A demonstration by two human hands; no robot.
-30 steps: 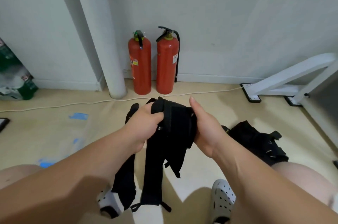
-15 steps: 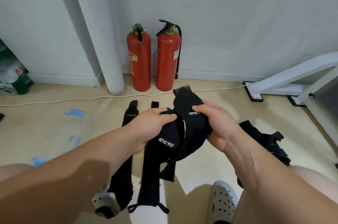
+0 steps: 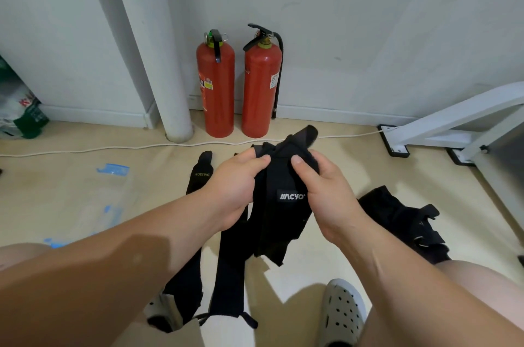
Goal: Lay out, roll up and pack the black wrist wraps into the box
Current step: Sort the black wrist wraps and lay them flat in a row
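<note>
arms: bare [image 3: 411,284] to the frame edge | knees: bare [image 3: 482,284] | feet: grey perforated clog [image 3: 343,310] below right fingers [image 3: 301,169], second clog [image 3: 158,311] below left fingers [image 3: 255,162], partly covered

You hold one black wrist wrap [image 3: 279,222] bunched up in the air, its white logo facing you. Two long wraps [image 3: 228,270] lie flat on the floor [image 3: 71,199] under it. A black pile of wraps [image 3: 402,222] sits to the right.

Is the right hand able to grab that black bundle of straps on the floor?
Probably, once freed: the right hand grips the black fabric wrist wrap, but the black bundle lies beside it, nothing between.
</note>
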